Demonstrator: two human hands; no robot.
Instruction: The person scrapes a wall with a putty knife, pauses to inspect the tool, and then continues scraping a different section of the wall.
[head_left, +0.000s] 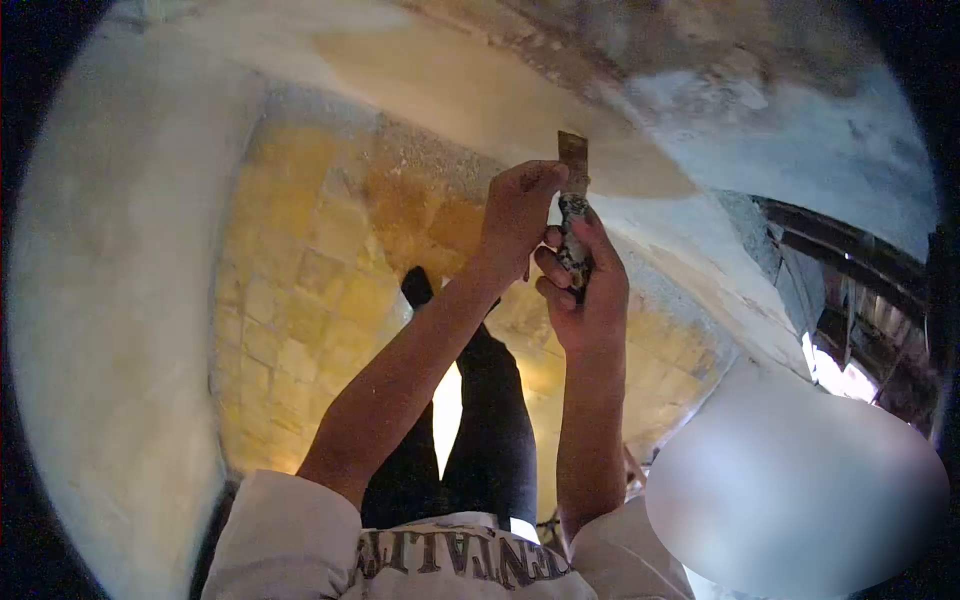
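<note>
My right hand is wrapped round the speckled, worn handle of a putty knife, its thumb lying along the handle. The flat, brownish blade points up and away from me. Beside it, my left hand is closed, with fingertips right at the lower edge of the blade. A dark smudge shows on the back of that hand near the knuckles. What the left fingers hold, if anything, is hidden from this view. Behind the blade runs a pale plastered wall with a damp-looking tan patch.
Beneath me is a yellowish tiled floor, with an orange-brown stained part near the wall. A smooth pale wall rises at left. Dark beams show at right, above a bright gap. A blurred pale shape covers the lower right.
</note>
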